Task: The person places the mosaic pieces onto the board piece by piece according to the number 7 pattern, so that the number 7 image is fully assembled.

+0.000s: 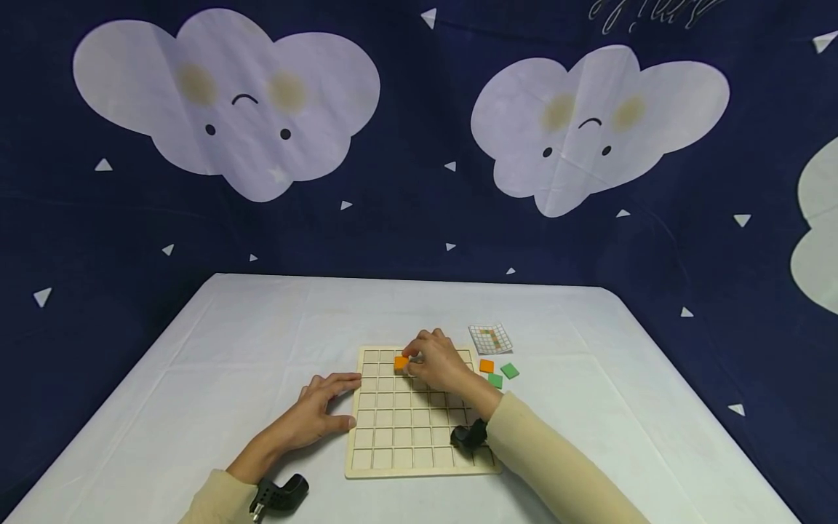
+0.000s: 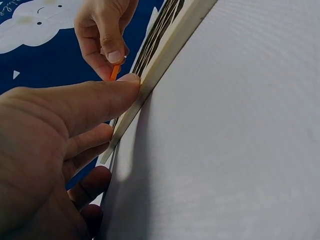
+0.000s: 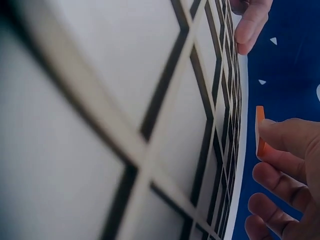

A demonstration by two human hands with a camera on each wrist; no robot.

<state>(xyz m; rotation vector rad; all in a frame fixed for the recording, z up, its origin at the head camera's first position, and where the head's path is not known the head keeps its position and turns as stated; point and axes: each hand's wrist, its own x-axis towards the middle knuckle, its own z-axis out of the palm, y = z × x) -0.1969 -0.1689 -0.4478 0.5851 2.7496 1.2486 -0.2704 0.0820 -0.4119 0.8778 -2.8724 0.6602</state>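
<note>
A pale wooden grid board [image 1: 386,474] lies on the white table. Between thumb and fingers, my right hand [image 1: 440,362] pinches an orange square tile [image 1: 401,364] over the upper part of the grid. In the right wrist view that tile [image 3: 260,131] is tilted on edge and appears just off the board's surface. My left hand [image 1: 313,415] rests at the board's left side, its thumb and fingertips touching the edge. The left wrist view shows the left thumb [image 2: 107,100] against the board's rim [image 2: 165,57], with nothing gripped.
Right of the board lie another orange tile [image 1: 487,366] and two green tiles [image 1: 509,371], [image 1: 495,380]. A small card [image 1: 491,339] printed with a coloured grid pattern sits behind them. A dark blue cloth [image 1: 419,233] with clouds hangs behind the table [image 1: 262,320].
</note>
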